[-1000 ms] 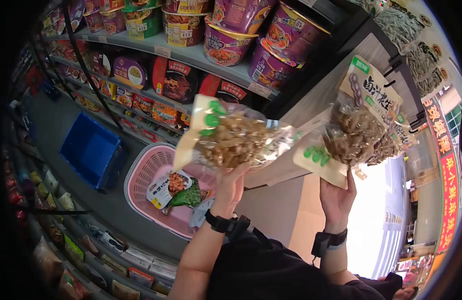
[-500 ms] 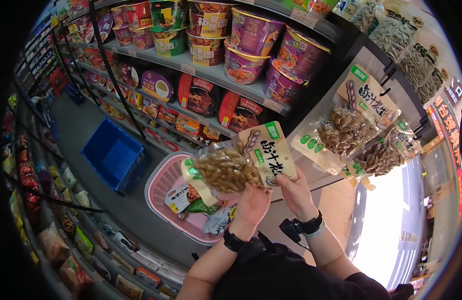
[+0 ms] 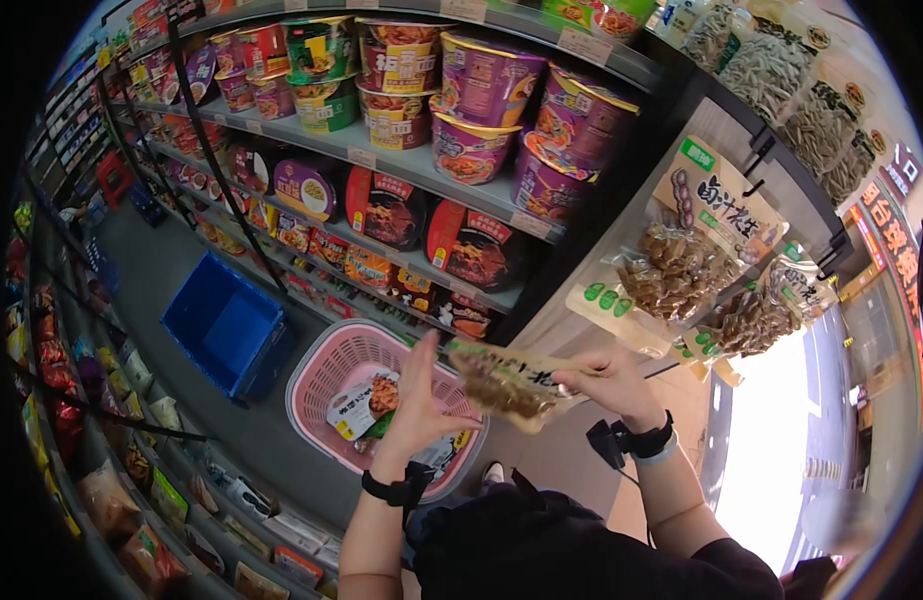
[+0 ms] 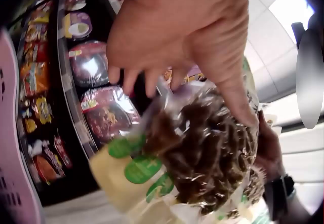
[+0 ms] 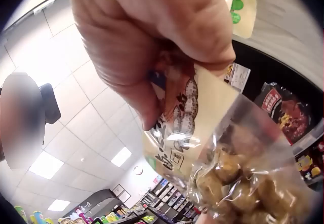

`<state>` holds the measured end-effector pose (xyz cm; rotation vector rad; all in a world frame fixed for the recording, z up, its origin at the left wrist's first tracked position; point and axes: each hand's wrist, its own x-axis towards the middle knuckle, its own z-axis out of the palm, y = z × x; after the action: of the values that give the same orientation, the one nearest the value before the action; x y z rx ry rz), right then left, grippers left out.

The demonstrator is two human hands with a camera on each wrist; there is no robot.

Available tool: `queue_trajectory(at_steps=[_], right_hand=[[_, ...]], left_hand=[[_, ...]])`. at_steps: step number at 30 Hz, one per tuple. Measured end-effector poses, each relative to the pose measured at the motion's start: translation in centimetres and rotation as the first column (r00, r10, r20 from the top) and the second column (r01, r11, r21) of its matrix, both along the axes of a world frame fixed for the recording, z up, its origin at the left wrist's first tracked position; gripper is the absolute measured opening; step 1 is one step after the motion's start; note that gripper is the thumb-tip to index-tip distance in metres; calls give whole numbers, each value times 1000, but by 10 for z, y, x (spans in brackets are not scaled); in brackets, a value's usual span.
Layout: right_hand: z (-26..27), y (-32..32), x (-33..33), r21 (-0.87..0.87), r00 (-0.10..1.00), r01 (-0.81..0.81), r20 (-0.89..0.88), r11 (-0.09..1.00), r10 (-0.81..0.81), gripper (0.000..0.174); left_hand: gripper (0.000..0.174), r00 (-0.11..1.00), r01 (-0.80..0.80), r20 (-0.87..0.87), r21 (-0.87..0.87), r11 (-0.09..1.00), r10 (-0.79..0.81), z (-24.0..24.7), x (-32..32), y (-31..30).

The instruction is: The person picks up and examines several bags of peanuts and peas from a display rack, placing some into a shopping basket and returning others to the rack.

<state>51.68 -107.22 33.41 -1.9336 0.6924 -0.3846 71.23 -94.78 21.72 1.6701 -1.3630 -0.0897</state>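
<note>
My right hand pinches the printed end of a bag of peanuts, cream-coloured with a clear window. In the right wrist view the thumb and fingers of the right hand close over the bag's paper end, with brown peanuts showing below. To the left of the bag, my left hand is spread, thumb apart from straight fingers, in front of the pink basket. The left wrist view shows that open palm over the bag's clear window, the thumb right along it.
Inside the basket lie several packets. A blue bin stands on the floor to its left. Shelves of cup noodles run behind. Similar peanut bags hang from hooks at right, and low racks of packets line the left.
First the left hand held the bag while the right touched a hanging one; then both held it. Now the left hand has let go and spread, and the bag has tilted flatter.
</note>
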Motion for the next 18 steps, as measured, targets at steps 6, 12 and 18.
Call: queue_trajectory(at_steps=[6, 12, 18], right_hand=[[-29, 9, -3, 499, 970, 43, 188, 865, -157, 47], [-86, -20, -29, 847, 459, 9, 469, 532, -754, 81], [-84, -40, -14, 741, 223, -31, 659, 670, -718, 72]], left_hand=[[49, 293, 574, -903, -97, 813, -315, -46, -10, 6], [38, 209, 275, -971, -54, 960, -115, -59, -9, 9], [36, 201, 293, -976, -18, 956, -80, -56, -2, 3]])
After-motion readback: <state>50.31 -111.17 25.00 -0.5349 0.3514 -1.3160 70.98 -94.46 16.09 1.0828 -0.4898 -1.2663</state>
